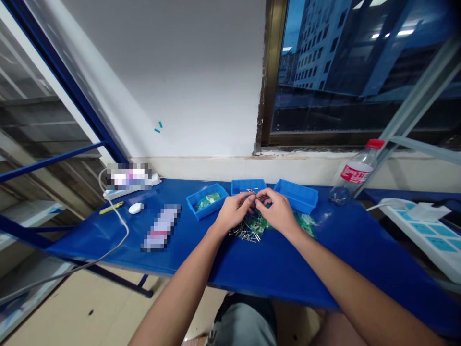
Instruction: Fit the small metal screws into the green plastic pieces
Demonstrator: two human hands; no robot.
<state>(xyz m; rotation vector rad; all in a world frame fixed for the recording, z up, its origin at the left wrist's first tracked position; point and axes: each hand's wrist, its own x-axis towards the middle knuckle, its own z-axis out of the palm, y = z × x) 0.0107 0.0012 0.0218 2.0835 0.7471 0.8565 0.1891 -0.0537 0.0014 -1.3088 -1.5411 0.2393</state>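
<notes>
My left hand (236,210) and my right hand (275,209) meet over the blue table, fingertips pinched close together. A small thin dark piece seems to lie between them, too small to name. Below my hands is a loose pile of long metal screws or pins (247,233). Small green plastic packets (258,225) lie beside the pile, and more green packets (306,222) show to the right of my right hand. A blue bin (190,205) with green packets in it is left of my hands. Another blue bin (248,182) behind them holds some thin metal pieces.
A third blue bin (302,201) sits at the back right, near a plastic bottle (356,173) with a red cap. On the left are a yellow cutter (111,208), a white mouse-like object (136,208), a blurred flat item (161,228) and a cable (124,235). A power strip (421,223) is at right.
</notes>
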